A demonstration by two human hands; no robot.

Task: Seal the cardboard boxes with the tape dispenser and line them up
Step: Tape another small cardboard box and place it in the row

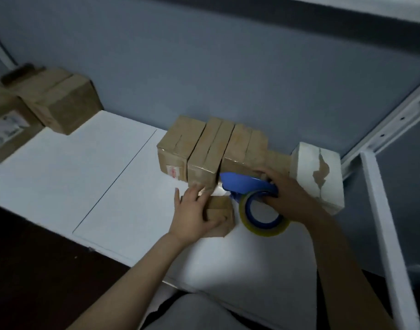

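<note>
A small brown cardboard box (220, 211) lies on the white table (68, 177) in front of me. My left hand (194, 211) presses down on it, fingers spread over its top. My right hand (286, 197) grips a blue tape dispenser (245, 186) with a yellowish tape roll (263, 231), held just right of the box. A clear strip of tape runs from the dispenser toward the box's far edge. Behind, three brown boxes (204, 148) stand side by side against the wall, with a lower brown box (276, 158) to their right.
A white box with torn paper (317, 175) stands at the right end of the row. Larger cardboard boxes (61, 101) sit at the back left. A white metal frame (382, 210) runs down the right side. The table's front edge drops to a dark floor.
</note>
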